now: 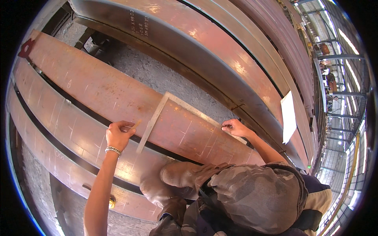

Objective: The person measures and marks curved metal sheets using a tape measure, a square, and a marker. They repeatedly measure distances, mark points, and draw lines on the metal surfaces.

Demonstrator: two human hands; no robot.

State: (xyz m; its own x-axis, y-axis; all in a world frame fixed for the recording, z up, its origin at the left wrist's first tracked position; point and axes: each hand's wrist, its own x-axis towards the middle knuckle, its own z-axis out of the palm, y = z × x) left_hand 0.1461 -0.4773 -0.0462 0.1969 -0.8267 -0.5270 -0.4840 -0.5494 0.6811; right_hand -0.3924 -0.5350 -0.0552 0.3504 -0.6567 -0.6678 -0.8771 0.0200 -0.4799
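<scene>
Left hand (119,135), toward 9 o'clock in view, pinches thin yellowish stick (137,124); right hand (235,128), toward 3 o'clock, grips L-shaped square (156,114) on rusty beam (98,84).

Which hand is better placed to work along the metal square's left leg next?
Probably the left hand: its fingers hold a yellowish piece near that leg; the right hand is at the square's other leg.

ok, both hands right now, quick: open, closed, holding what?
Left hand: closed, pinching a thin yellowish flat stick.
Right hand: curled at the long leg of a grey L-shaped metal square; gripping or just touching, can't tell.
</scene>
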